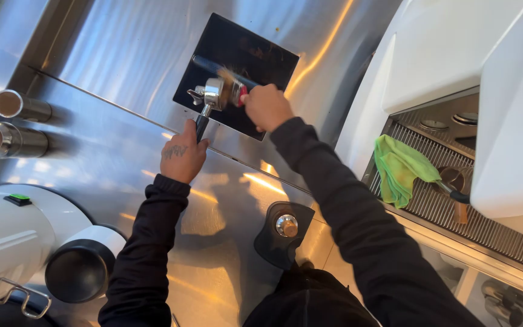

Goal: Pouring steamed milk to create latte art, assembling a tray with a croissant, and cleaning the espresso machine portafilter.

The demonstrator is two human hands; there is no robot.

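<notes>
Left hand (183,156) closed on portafilter (209,100) handle, basket held over dark knock box (255,45) set in table (122,157). Right hand (266,107) gripped brush (232,86), bristles at basket. Best: portafilter tilted over opening, short strokes away from table, grounds falling inside.

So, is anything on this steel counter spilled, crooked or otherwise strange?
Nothing is clearly wrong. The crumpled green cloth lies loosely on the ridged metal drip tray. The left hand holds the black-handled metal portafilter over the square black opening; the right hand brushes it.
</notes>
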